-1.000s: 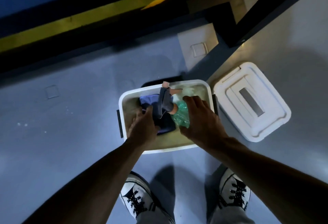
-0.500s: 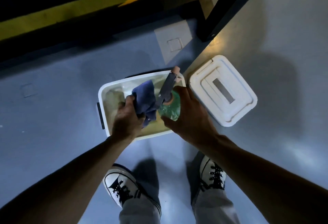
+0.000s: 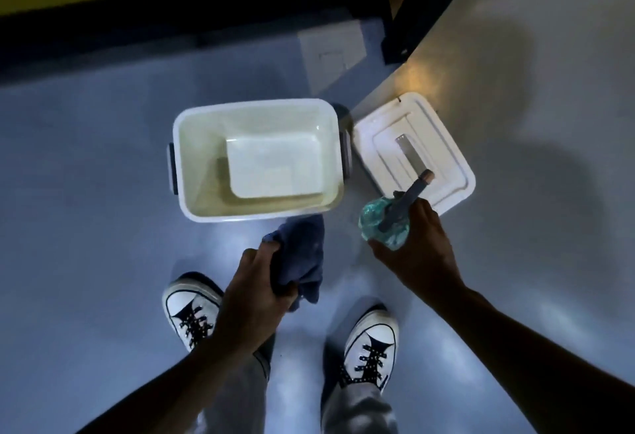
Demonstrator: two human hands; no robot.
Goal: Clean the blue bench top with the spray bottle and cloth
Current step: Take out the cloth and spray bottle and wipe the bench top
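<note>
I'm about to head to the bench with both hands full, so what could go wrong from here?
The open white bin and its lid lie on the floor right in front of your shoes, so you might trip. The cloth dangles loosely from your left hand and could slip. The spray bottle in your right hand looks tilted, so it might drip.

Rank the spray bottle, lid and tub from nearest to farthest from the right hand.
Measured from the right hand in the head view:
1. Spray bottle: gripped in that hand.
2. Lid: on the floor just beyond the hand.
3. Tub: open, farther to the left.
</note>
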